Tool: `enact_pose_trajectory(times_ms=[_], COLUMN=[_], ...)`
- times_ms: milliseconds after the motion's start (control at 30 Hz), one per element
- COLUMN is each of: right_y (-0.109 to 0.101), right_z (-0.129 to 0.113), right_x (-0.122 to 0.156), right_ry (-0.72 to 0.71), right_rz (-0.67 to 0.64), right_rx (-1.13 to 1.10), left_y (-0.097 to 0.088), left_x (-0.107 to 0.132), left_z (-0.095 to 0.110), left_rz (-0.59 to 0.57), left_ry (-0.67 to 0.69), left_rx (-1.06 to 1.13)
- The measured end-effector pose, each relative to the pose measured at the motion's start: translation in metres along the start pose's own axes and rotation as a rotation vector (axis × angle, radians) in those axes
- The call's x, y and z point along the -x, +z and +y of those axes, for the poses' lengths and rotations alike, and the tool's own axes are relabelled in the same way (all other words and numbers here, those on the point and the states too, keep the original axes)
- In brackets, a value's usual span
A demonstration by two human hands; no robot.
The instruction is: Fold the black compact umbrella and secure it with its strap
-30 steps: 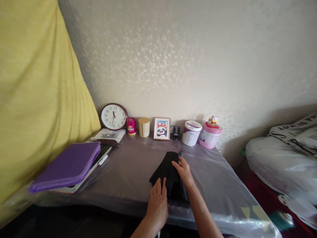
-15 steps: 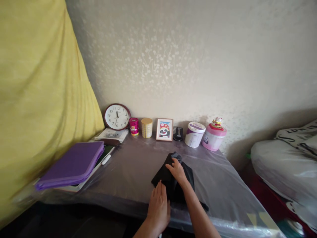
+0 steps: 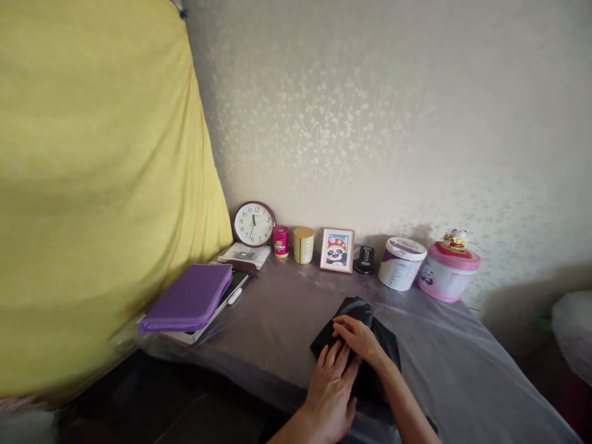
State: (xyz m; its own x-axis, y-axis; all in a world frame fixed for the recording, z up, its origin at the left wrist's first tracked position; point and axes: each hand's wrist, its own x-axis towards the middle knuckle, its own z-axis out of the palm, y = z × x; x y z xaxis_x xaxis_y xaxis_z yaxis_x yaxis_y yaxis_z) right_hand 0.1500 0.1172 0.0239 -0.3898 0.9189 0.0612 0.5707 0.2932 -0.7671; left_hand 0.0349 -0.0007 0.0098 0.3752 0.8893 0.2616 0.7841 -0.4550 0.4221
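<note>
A piece of black, slightly shiny fabric (image 3: 386, 342) lies loosely folded on the table near its front edge; its exact kind I cannot make out. My left hand (image 3: 329, 385) rests on its near left part, fingers stretched out and slightly apart. Just above and to the right, my right hand (image 3: 358, 338) lies across the middle of the fabric, pointing left. Its fingers are bent together, pinching a fold. The two hands almost touch, and the fabric beneath them is hidden.
On the plastic-covered table (image 3: 272, 320), a purple zip folder (image 3: 189, 296) lies at the left. Along the wall stand a clock (image 3: 254, 223), a pink can (image 3: 280, 242), a yellow can (image 3: 303, 245), a panda picture (image 3: 337, 250), a black device (image 3: 365, 259), a white tub (image 3: 401, 264) and a pink tub (image 3: 448, 271).
The view has swung left, so things appear further right. My right hand has come closer to my left hand and its fingers have drawn together; my left hand has slid further onto the fabric.
</note>
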Motion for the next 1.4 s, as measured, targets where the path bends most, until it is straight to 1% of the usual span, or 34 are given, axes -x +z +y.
enact_pose_trajectory(times_ms=[67,133,200,333,400,500,600,733,900,1100,1167,1267,1333,1400], right_y=[0.0,0.001,0.002,0.004,0.005,0.004,0.001,-0.006,-0.016,-0.027,-0.027,-0.029,-0.034,-0.042], right_z=[-0.004,-0.006,-0.006,0.001,0.007,0.018,0.027,0.035,0.042,0.046,0.048,0.053,0.058,0.065], right_x=[0.005,0.013,0.024,0.049,0.056,0.053,0.037,0.008,-0.026,-0.053,-0.059,-0.064,-0.061,-0.049], right_ry=[-0.033,-0.098,-0.186,-0.337,-0.404,-0.487,-0.497,-0.456,-0.366,-0.111,-0.051,0.051,0.134,0.22], right_rz=[-0.013,-0.005,0.045,0.194,0.218,0.227,0.246,0.263,0.257,0.15,0.155,0.214,0.273,0.343], right_rx=[0.028,0.074,0.106,0.076,0.104,0.208,0.325,0.419,0.486,0.459,0.441,0.406,0.37,0.334], left_y=[0.007,0.013,0.017,0.022,0.024,0.026,0.028,0.029,0.03,0.027,0.023,0.017,0.014,0.012], left_x=[0.0,0.002,0.004,0.007,0.008,0.009,0.008,0.007,0.007,0.005,0.002,-0.001,-0.001,0.0], left_z=[-0.004,-0.007,-0.008,-0.009,-0.01,-0.011,-0.012,-0.013,-0.016,-0.015,-0.012,-0.005,-0.002,-0.001], left_rz=[-0.015,-0.018,-0.02,0.007,0.022,0.018,0.0,-0.031,-0.073,-0.143,-0.177,-0.215,-0.228,-0.231], left_ry=[-0.029,-0.055,-0.063,-0.071,-0.085,-0.087,-0.093,-0.111,-0.136,-0.234,-0.267,-0.29,-0.303,-0.308], left_rx=[-0.007,-0.014,-0.023,-0.047,-0.056,-0.063,-0.057,-0.035,0.013,0.037,0.017,-0.01,-0.02,-0.028])
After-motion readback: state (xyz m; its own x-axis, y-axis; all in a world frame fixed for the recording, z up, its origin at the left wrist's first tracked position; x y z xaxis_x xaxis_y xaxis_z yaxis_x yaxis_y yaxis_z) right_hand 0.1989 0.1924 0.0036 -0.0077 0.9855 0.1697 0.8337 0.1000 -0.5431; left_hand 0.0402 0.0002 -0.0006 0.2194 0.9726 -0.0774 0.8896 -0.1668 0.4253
